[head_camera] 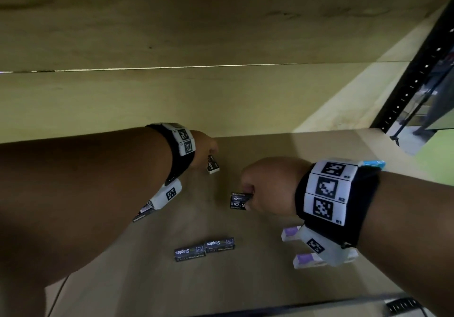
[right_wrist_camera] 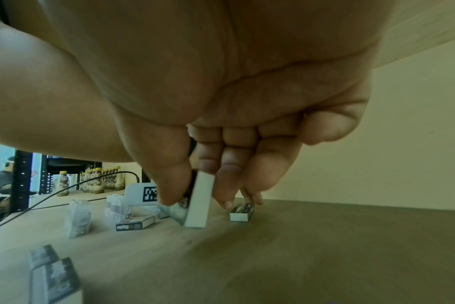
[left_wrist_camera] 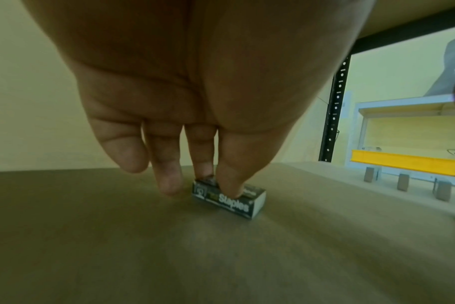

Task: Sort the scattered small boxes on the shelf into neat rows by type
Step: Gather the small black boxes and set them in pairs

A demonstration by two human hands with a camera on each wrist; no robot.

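Small black boxes marked "Staples" lie scattered on the wooden shelf [head_camera: 245, 280]. My left hand [head_camera: 210, 155] pinches one staples box [head_camera: 212, 165] far back on the shelf; in the left wrist view my thumb and a finger [left_wrist_camera: 229, 185] grip that box [left_wrist_camera: 237, 202] as it rests on the board. My right hand [head_camera: 248, 197] holds a second staples box [head_camera: 238, 201], which stands tilted on one edge [right_wrist_camera: 198, 205] between thumb and fingers. Two more staples boxes [head_camera: 190, 253] [head_camera: 220, 243] lie end to end nearer me.
Another black box [head_camera: 142, 216] lies half hidden under my left wrist. White and purple boxes [head_camera: 307, 260] sit under my right wrist, with a blue box [head_camera: 374, 164] behind it. A small plastic bag [right_wrist_camera: 78, 216] and a black cable [right_wrist_camera: 65, 189] lie at the left. The upper shelf board [head_camera: 221, 22] hangs close overhead.
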